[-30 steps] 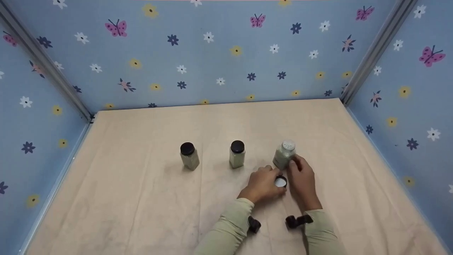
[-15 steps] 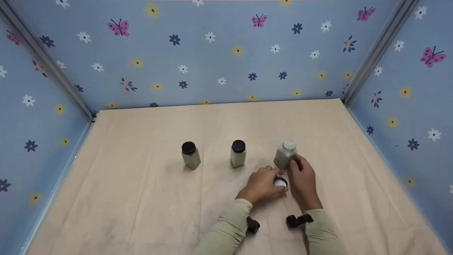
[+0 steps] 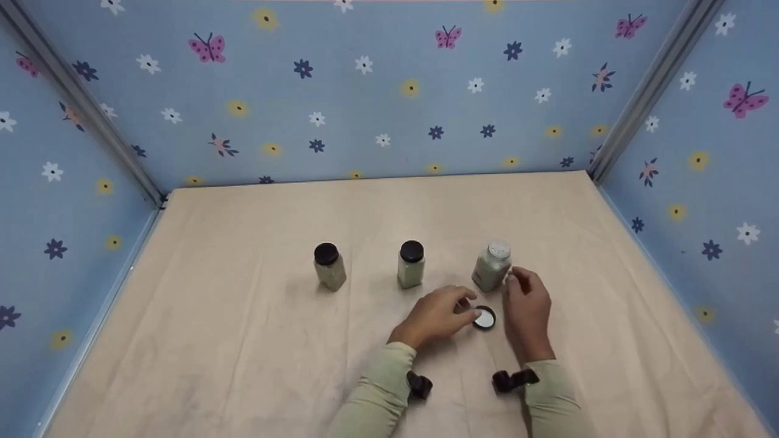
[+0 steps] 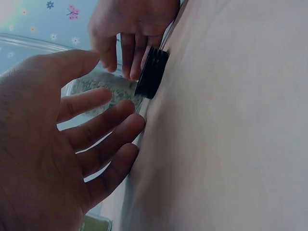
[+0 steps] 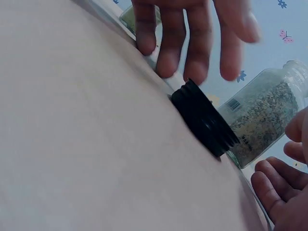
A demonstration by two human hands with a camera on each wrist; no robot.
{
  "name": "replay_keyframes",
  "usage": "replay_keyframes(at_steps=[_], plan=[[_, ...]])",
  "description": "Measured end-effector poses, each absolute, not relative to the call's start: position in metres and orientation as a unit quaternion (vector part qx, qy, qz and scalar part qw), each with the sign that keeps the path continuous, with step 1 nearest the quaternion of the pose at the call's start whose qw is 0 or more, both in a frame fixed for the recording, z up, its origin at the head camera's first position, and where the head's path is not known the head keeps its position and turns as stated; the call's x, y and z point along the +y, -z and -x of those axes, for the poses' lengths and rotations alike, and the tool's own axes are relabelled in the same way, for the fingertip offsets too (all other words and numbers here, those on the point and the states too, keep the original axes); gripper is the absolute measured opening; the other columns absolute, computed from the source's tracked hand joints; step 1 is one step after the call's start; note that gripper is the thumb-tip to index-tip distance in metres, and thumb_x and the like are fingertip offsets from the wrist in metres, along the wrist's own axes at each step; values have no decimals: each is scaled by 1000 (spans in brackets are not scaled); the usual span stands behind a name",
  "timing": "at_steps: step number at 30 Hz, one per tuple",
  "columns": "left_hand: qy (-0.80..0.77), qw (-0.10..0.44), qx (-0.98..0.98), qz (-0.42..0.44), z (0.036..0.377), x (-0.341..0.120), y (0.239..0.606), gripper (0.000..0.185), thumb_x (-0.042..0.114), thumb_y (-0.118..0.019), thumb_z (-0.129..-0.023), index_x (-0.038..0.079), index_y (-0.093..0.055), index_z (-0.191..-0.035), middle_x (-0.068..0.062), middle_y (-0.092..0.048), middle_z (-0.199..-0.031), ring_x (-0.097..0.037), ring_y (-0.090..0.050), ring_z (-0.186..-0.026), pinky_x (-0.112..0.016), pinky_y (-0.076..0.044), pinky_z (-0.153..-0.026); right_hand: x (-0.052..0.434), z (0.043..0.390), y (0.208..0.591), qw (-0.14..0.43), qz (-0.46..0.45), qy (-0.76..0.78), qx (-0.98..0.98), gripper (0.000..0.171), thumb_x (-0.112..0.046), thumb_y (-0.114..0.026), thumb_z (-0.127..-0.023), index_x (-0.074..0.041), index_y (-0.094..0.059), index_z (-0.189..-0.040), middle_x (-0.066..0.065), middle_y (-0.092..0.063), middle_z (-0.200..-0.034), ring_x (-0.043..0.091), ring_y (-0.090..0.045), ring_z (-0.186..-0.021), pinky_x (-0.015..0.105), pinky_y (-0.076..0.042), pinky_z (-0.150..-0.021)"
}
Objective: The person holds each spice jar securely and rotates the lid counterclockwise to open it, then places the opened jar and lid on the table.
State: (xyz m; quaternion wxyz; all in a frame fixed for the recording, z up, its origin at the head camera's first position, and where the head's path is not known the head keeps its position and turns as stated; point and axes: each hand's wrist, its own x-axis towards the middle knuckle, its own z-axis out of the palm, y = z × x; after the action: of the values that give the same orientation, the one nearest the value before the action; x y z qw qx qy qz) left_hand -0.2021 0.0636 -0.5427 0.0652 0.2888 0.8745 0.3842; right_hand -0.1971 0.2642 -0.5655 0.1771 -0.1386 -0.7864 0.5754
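A glass spice jar [image 3: 492, 271] of dried green herbs stands uncapped at the right of the table, its perforated white shaker top showing. In front of it a black screw cap [image 3: 484, 318] lies on the cloth with its white inside facing up. My left hand [image 3: 435, 316] is just left of the cap, fingers spread and relaxed; the left wrist view shows nothing in that hand [image 4: 72, 130]. Beside the jar's right side is my right hand [image 3: 529, 310], fingers loosely bent near the glass. In the right wrist view its fingers [image 5: 279, 185] stand apart from the jar [image 5: 264, 113].
Two more herb jars with black caps, a middle jar [image 3: 411, 264] and a left jar [image 3: 330, 267], stand in a row with the uncapped one. A beige cloth [image 3: 243, 340] covers the table. Blue flowered panels [image 3: 389, 91] enclose the back and sides.
My left hand has let go of the cap and drawn back to the left, leaving it on the cloth. My right hand has come slightly away from the jar to the right.
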Motion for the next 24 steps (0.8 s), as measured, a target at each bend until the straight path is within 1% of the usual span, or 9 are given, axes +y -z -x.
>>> replay_keyframes(at_steps=[5, 10, 14, 19, 24], plan=[[-401, 58, 870, -279, 202, 48, 544, 30, 30, -65, -97, 12, -69, -121, 2, -70, -103, -8, -65, -93, -26, -50, -82, 260, 196, 563, 186, 161, -594, -766, 30, -27, -53, -104, -1, -63, -116, 12, -63, -108, 21, -60, -98, 28, -51, -79], [-417, 60, 871, -254, 201, 33, 543, 32, 33, -62, -100, 12, -69, -123, 3, -71, -104, -10, -66, -94, -29, -52, -83, 256, 193, 561, 184, 154, -615, -752, 31, -27, -53, -104, 2, -63, -104, 16, -63, -99, 27, -60, -89, 28, -52, -68], [-413, 58, 878, -236, 199, 20, 544, 34, 36, -61, -100, 15, -68, -126, 6, -70, -106, -10, -66, -95, -33, -52, -83, 253, 192, 560, 174, 147, -621, -750, 29, -26, -53, -104, 0, -64, -100, 17, -63, -98, 28, -60, -88, 29, -53, -66], [-409, 52, 885, -216, 199, 6, 543, 33, 33, -62, -100, 14, -68, -126, 5, -70, -106, -11, -66, -96, -35, -52, -84, 245, 191, 559, 164, 137, -604, -767, 30, -26, -52, -103, 0, -65, -99, 16, -64, -97, 26, -59, -86, 28, -51, -65], [-409, 49, 889, -200, 200, -3, 543, 32, 33, -63, -98, 14, -69, -123, 5, -71, -104, -11, -66, -96, -35, -52, -84, 234, 189, 555, 166, 128, -593, -777, 27, -21, -53, -103, 2, -65, -97, 17, -68, -94, 25, -64, -82, 27, -54, -65]])
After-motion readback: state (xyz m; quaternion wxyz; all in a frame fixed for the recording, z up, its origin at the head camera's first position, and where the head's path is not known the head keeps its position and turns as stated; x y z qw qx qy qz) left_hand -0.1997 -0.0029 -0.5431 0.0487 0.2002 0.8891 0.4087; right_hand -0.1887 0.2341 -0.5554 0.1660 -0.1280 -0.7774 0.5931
